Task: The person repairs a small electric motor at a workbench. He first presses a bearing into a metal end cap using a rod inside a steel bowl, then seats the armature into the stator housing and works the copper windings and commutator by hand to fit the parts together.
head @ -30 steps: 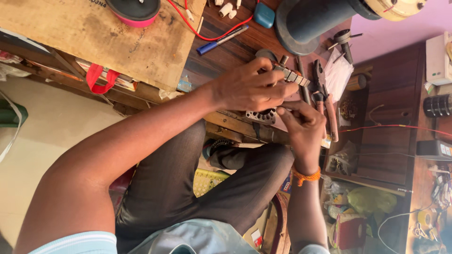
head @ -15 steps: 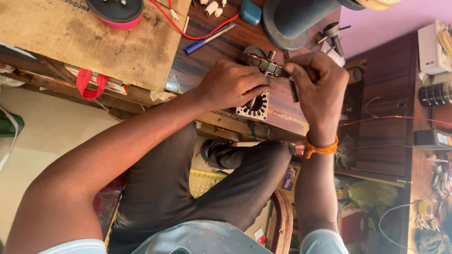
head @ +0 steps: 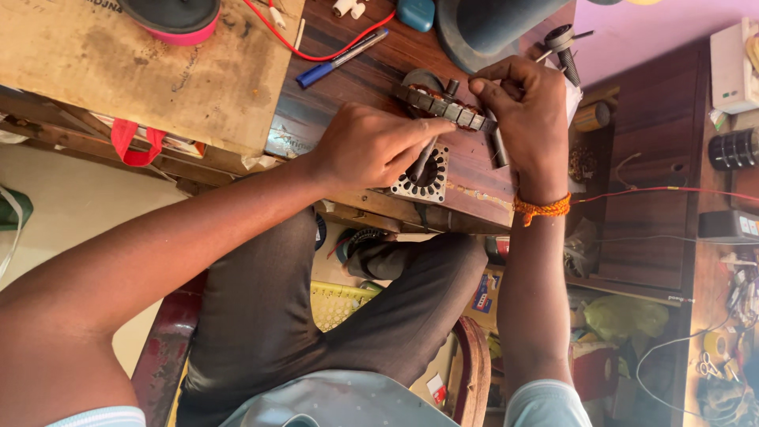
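My left hand [head: 371,149] and my right hand [head: 526,119] both grip a ring-shaped metal motor stator [head: 447,109] with copper windings, held edge-on just above the dark wooden workbench [head: 364,79]. The left fingers pinch its near side. At the stator's right end the right fingers hold on, and an orange thread band circles that wrist. A second flat toothed stator core [head: 419,178] lies on the bench under my left fingers, beside a slim metal rod [head: 498,149].
A blue pen [head: 340,59], a red wire [head: 316,49] and a plywood board [head: 150,67] with a pink-rimmed black disc [head: 170,16] lie at the left. A large dark round part [head: 490,24] sits beyond. Cluttered shelves and cables stand at the right.
Both hands have shifted across the bench and brought the wound stator up over the flat core. The right hand now grips its end rather than working lower down.
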`<state>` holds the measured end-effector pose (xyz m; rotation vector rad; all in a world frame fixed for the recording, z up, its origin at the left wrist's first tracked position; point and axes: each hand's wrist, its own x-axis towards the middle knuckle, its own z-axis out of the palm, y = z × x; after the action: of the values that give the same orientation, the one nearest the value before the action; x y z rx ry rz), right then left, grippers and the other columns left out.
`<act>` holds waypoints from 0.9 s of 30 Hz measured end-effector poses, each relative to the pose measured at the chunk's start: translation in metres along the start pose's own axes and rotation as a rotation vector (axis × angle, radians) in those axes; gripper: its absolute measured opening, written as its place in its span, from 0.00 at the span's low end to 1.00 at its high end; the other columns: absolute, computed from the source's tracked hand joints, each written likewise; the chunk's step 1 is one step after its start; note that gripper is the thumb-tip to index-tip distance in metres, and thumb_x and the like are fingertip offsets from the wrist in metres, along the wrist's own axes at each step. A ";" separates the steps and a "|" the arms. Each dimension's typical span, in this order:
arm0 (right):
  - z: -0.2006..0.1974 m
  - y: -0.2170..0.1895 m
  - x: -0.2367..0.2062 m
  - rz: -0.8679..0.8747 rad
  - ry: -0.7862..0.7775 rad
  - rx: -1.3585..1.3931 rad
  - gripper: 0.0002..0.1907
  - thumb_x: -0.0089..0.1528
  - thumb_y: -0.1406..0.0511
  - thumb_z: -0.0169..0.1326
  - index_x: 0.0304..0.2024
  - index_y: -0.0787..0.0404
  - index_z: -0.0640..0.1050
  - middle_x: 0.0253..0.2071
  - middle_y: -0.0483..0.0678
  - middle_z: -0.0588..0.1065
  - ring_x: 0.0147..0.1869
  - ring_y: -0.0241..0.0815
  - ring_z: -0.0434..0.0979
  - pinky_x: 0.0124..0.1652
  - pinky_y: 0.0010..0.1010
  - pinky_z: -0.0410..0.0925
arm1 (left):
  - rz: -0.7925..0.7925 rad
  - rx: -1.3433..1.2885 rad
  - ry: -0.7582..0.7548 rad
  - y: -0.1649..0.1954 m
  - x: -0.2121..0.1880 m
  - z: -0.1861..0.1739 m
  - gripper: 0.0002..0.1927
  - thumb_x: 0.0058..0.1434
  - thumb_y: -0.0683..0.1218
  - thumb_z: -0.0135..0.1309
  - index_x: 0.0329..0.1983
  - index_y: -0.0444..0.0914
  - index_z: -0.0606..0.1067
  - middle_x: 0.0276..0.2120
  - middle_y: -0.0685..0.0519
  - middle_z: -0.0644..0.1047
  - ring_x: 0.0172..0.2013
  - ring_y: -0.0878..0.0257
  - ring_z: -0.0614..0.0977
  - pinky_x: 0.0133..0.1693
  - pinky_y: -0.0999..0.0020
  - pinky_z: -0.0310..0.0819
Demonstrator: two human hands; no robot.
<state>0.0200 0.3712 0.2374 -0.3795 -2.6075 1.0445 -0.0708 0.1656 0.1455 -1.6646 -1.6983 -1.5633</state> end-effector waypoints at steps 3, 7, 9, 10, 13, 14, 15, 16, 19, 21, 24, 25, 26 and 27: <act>-0.001 0.016 0.004 0.028 -0.001 0.017 0.03 0.66 0.73 0.63 0.40 0.70 0.82 0.24 0.41 0.74 0.26 0.24 0.64 0.27 0.20 0.57 | 0.086 0.230 -0.073 0.000 0.001 -0.004 0.16 0.69 0.43 0.62 0.59 0.45 0.80 0.24 0.57 0.77 0.28 0.61 0.79 0.31 0.61 0.73; 0.001 0.029 0.005 0.056 -0.022 0.156 0.03 0.66 0.73 0.62 0.39 0.70 0.82 0.27 0.41 0.77 0.28 0.24 0.71 0.29 0.18 0.62 | 0.156 0.321 0.004 -0.003 0.008 -0.005 0.25 0.72 0.43 0.64 0.70 0.46 0.70 0.50 0.60 0.76 0.52 0.61 0.76 0.50 0.58 0.70; 0.002 0.031 0.004 0.023 -0.008 0.161 0.02 0.66 0.74 0.62 0.41 0.70 0.82 0.28 0.40 0.76 0.29 0.23 0.68 0.30 0.18 0.61 | 0.185 0.271 -0.007 -0.005 0.011 -0.004 0.30 0.72 0.43 0.64 0.74 0.48 0.65 0.61 0.60 0.72 0.59 0.59 0.73 0.57 0.56 0.67; 0.002 0.031 0.004 0.004 -0.002 0.164 0.02 0.67 0.74 0.62 0.42 0.69 0.83 0.28 0.40 0.76 0.30 0.22 0.66 0.31 0.18 0.61 | 0.199 0.248 -0.009 -0.006 0.012 -0.004 0.33 0.72 0.43 0.64 0.76 0.49 0.63 0.66 0.60 0.69 0.63 0.59 0.72 0.61 0.55 0.66; 0.001 0.028 0.003 -0.117 -0.019 0.153 0.01 0.69 0.75 0.60 0.42 0.70 0.81 0.34 0.39 0.78 0.36 0.22 0.71 0.34 0.18 0.64 | 0.177 0.156 -0.026 -0.011 0.016 -0.004 0.37 0.70 0.39 0.61 0.75 0.52 0.58 0.68 0.57 0.66 0.65 0.56 0.70 0.65 0.56 0.66; 0.000 0.026 0.002 -0.114 -0.019 0.114 0.01 0.69 0.75 0.60 0.42 0.70 0.81 0.32 0.39 0.77 0.34 0.22 0.68 0.33 0.18 0.62 | 0.168 0.127 -0.036 -0.012 0.017 -0.004 0.38 0.69 0.38 0.61 0.75 0.52 0.57 0.68 0.56 0.65 0.65 0.56 0.70 0.66 0.57 0.65; -0.001 0.025 0.002 -0.108 -0.016 0.074 0.01 0.68 0.75 0.60 0.42 0.70 0.82 0.31 0.39 0.76 0.32 0.22 0.66 0.32 0.18 0.60 | 0.159 0.098 -0.054 -0.014 0.018 -0.003 0.38 0.69 0.38 0.61 0.76 0.53 0.56 0.68 0.56 0.65 0.66 0.56 0.70 0.67 0.57 0.66; -0.002 0.024 0.002 -0.101 -0.013 0.035 0.01 0.68 0.75 0.60 0.41 0.69 0.82 0.29 0.39 0.75 0.31 0.23 0.64 0.30 0.19 0.58 | 0.147 0.077 -0.077 -0.014 0.018 -0.003 0.39 0.69 0.38 0.61 0.76 0.53 0.56 0.68 0.55 0.66 0.66 0.55 0.70 0.67 0.57 0.66; -0.004 0.021 0.002 -0.171 -0.005 -0.125 0.02 0.67 0.74 0.63 0.41 0.70 0.82 0.24 0.42 0.70 0.28 0.25 0.59 0.28 0.20 0.54 | 0.102 0.035 -0.154 -0.016 0.017 -0.003 0.40 0.66 0.41 0.64 0.75 0.52 0.57 0.66 0.54 0.68 0.65 0.55 0.73 0.64 0.54 0.69; -0.004 0.019 0.003 -0.146 -0.028 -0.054 0.02 0.67 0.74 0.62 0.41 0.70 0.82 0.26 0.42 0.72 0.30 0.25 0.62 0.29 0.20 0.56 | 0.104 0.069 -0.144 -0.015 0.017 -0.001 0.41 0.66 0.45 0.66 0.77 0.51 0.57 0.63 0.55 0.71 0.59 0.55 0.74 0.58 0.51 0.68; -0.005 0.015 0.005 -0.175 -0.083 0.047 0.04 0.66 0.76 0.58 0.43 0.70 0.81 0.34 0.44 0.78 0.37 0.27 0.74 0.37 0.20 0.67 | 0.104 0.128 -0.064 -0.013 0.020 0.005 0.42 0.68 0.52 0.68 0.76 0.51 0.55 0.56 0.56 0.74 0.52 0.57 0.76 0.54 0.53 0.67; -0.005 0.014 0.005 -0.194 -0.107 0.079 0.06 0.65 0.77 0.55 0.44 0.70 0.81 0.37 0.45 0.81 0.40 0.28 0.79 0.40 0.20 0.72 | 0.102 0.149 -0.026 -0.012 0.022 0.008 0.42 0.69 0.54 0.68 0.76 0.51 0.54 0.53 0.57 0.76 0.51 0.57 0.76 0.53 0.54 0.67; -0.005 0.013 0.005 -0.182 -0.104 0.057 0.05 0.66 0.77 0.56 0.43 0.70 0.81 0.37 0.46 0.81 0.40 0.29 0.80 0.40 0.21 0.72 | 0.078 0.160 -0.033 -0.012 0.023 0.011 0.42 0.68 0.55 0.69 0.76 0.51 0.55 0.49 0.58 0.76 0.48 0.58 0.76 0.52 0.54 0.67; -0.006 0.013 0.005 -0.171 -0.099 0.035 0.04 0.67 0.76 0.57 0.43 0.70 0.81 0.36 0.46 0.81 0.39 0.30 0.81 0.40 0.21 0.72 | 0.056 0.170 -0.039 -0.012 0.025 0.014 0.43 0.68 0.56 0.70 0.77 0.52 0.56 0.44 0.60 0.77 0.46 0.58 0.76 0.51 0.55 0.68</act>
<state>0.0193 0.3854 0.2333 -0.0962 -2.6489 1.0729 -0.0814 0.1934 0.1546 -1.6518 -1.7355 -1.3297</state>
